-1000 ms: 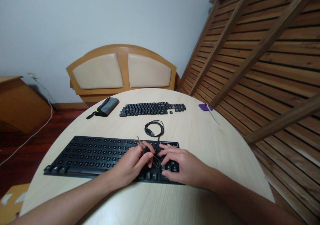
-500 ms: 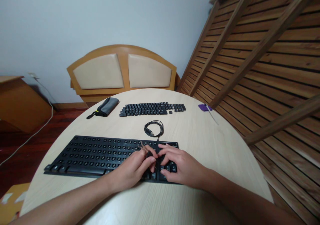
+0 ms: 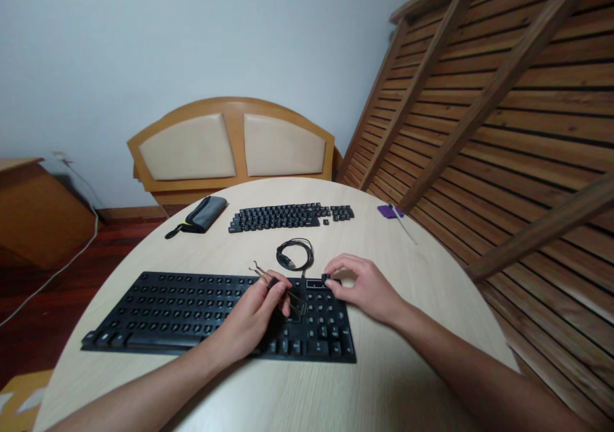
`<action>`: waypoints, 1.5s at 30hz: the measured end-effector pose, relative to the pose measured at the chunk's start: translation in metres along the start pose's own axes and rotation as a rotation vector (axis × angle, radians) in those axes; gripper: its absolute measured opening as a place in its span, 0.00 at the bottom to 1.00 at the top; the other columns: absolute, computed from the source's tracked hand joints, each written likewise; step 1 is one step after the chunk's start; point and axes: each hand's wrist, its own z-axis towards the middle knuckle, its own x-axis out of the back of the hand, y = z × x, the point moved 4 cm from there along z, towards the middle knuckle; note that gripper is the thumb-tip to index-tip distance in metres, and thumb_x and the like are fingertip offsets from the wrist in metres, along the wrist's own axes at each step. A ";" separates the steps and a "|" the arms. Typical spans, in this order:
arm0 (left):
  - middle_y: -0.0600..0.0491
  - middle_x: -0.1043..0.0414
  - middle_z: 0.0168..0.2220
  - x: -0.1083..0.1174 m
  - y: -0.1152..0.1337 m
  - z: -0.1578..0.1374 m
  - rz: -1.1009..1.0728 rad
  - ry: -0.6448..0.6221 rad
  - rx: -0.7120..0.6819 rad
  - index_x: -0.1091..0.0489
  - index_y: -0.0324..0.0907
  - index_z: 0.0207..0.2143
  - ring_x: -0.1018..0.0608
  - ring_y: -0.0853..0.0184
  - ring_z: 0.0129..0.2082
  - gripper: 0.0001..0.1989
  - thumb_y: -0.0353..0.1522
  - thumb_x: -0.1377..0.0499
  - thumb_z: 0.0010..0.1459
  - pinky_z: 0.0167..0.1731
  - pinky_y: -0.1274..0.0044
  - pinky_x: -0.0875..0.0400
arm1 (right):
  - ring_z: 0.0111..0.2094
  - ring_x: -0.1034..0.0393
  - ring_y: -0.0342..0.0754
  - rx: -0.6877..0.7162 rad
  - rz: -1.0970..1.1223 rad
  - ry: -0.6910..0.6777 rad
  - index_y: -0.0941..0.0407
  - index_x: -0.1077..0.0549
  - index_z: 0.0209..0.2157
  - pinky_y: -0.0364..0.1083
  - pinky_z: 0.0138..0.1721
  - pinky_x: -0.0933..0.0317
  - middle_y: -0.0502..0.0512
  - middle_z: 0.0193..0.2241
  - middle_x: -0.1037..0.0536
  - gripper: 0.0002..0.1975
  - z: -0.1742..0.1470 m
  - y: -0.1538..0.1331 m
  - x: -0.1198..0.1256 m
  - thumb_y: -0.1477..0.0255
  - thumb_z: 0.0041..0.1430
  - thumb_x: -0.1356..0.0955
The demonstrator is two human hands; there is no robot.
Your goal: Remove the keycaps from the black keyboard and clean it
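Observation:
A black keyboard (image 3: 163,340) lies flat along the near side of the round table, most of its keys bare of caps; some caps remain along the bottom row and in the number pad. My left hand (image 3: 263,307) is closed around a wire keycap puller (image 3: 259,269), whose thin loops stick out on both sides of the fingers above the keyboard. Thumb and fingers of my right hand (image 3: 369,288) pinch a small black keycap (image 3: 326,278) over the keyboard's top right corner. Farther back, loose keycaps (image 3: 275,217) stand in rows like a keyboard layout.
A coiled black USB cable (image 3: 311,253) lies behind the keyboard. The table (image 3: 398,259) also bears a grey and black pouch (image 3: 210,213) at back left, and a purple piece (image 3: 389,211) with a thin stick at back right. A slatted wooden panel (image 3: 518,137) leans on the right.
My right hand has moved up and right from the number pad, now with a keycap between its fingers. My left hand has drawn back slightly with the puller. The view has tilted a little upward.

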 end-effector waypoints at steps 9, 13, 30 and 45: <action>0.54 0.30 0.28 -0.002 -0.003 0.002 0.054 -0.037 0.017 0.34 0.40 0.43 0.27 0.65 0.32 0.19 0.45 0.54 0.71 0.40 0.70 0.33 | 0.35 0.26 0.48 -0.223 -0.553 0.089 0.54 0.21 0.38 0.44 0.36 0.37 0.53 0.35 0.19 0.08 0.063 0.082 0.043 0.66 0.60 0.31; 0.54 0.31 0.27 -0.002 -0.002 0.003 0.054 -0.046 0.013 0.35 0.40 0.42 0.27 0.65 0.31 0.18 0.45 0.54 0.71 0.40 0.70 0.33 | 0.37 0.25 0.51 -0.267 -0.630 0.114 0.54 0.21 0.42 0.45 0.35 0.39 0.55 0.35 0.18 0.10 0.080 0.098 0.046 0.68 0.62 0.32; 0.54 0.29 0.28 -0.005 0.003 0.009 0.150 -0.075 0.022 0.34 0.41 0.40 0.26 0.65 0.31 0.18 0.43 0.55 0.71 0.39 0.71 0.32 | 0.40 0.26 0.51 -0.304 -0.650 0.157 0.56 0.31 0.55 0.45 0.38 0.39 0.55 0.38 0.19 0.20 0.083 0.103 0.041 0.70 0.62 0.31; 0.52 0.27 0.30 -0.033 0.023 -0.002 0.573 -0.060 -0.201 0.31 0.41 0.38 0.26 0.62 0.31 0.12 0.35 0.51 0.69 0.37 0.70 0.35 | 0.42 0.30 0.49 0.218 -0.159 -0.363 0.54 0.25 0.34 0.48 0.48 0.38 0.52 0.36 0.22 0.04 -0.005 -0.035 0.000 0.68 0.61 0.29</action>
